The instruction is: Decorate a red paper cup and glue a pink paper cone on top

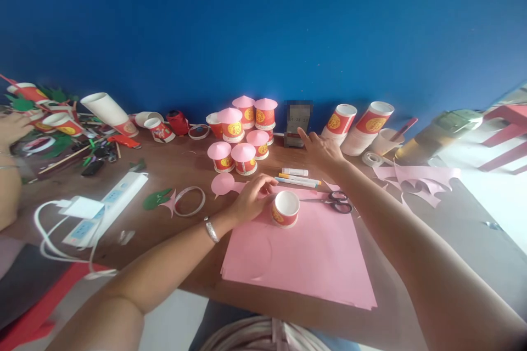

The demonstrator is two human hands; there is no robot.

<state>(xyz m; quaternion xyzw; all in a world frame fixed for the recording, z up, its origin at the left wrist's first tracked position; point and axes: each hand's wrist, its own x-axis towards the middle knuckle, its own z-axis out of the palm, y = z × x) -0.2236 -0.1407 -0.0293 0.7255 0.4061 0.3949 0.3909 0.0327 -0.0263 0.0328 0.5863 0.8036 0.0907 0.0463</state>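
Note:
My left hand (256,197) rests with bent, slightly parted fingers just left of a short red and white paper cup (285,208), holding nothing that I can see. The cup stands upright on a stack of pink paper (304,258). Farther forward, my right hand (321,148) reaches with its index finger stretched to the phone-like device (298,123) leaning by the blue wall. Black-handled scissors (341,203) lie at the paper's upper right edge, and several markers (298,180) lie behind the cup.
Several cups with pink cone tops (244,152) stand behind my left hand. Stacked cups (370,123) and pink scraps (424,180) are to the right. On the left are a power strip (107,211), a green cutout (156,199), tape (189,201) and another person's arm (9,175).

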